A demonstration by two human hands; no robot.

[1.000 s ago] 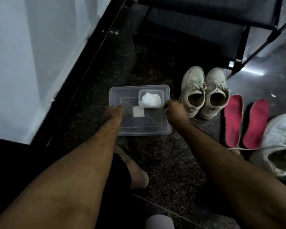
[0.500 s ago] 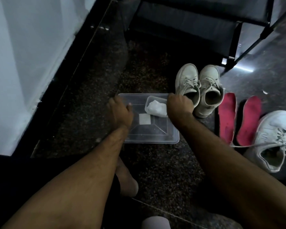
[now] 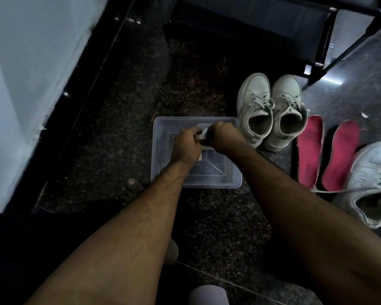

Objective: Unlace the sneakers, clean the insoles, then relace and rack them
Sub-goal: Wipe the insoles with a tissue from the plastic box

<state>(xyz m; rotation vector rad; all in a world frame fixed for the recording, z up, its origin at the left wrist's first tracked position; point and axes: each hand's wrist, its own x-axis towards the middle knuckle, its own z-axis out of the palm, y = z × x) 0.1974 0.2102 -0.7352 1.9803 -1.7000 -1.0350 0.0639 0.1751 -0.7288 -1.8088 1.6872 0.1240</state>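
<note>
A clear plastic bin (image 3: 163, 150) sits on the dark floor in front of me. Over its far right part my left hand (image 3: 186, 146) and my right hand (image 3: 223, 138) meet, both closed on a small clear tub (image 3: 204, 134) that is mostly hidden between them. To the right stands a pair of laced off-white sneakers (image 3: 271, 111), toes away from me. Two red insoles (image 3: 328, 153) lie beside them on the floor. A white sneaker (image 3: 372, 186) with a loose lace sits at the right edge.
A black shoe rack (image 3: 273, 23) stands at the back, its legs reaching the floor at the upper right. A white wall (image 3: 31, 62) with a black skirting runs along the left. My bare toes (image 3: 133, 186) rest near the bin's left corner.
Both hands have left the bin's sides and come together over the small tub inside it. The view has shifted a little, so the bin sits lower and nearer.
</note>
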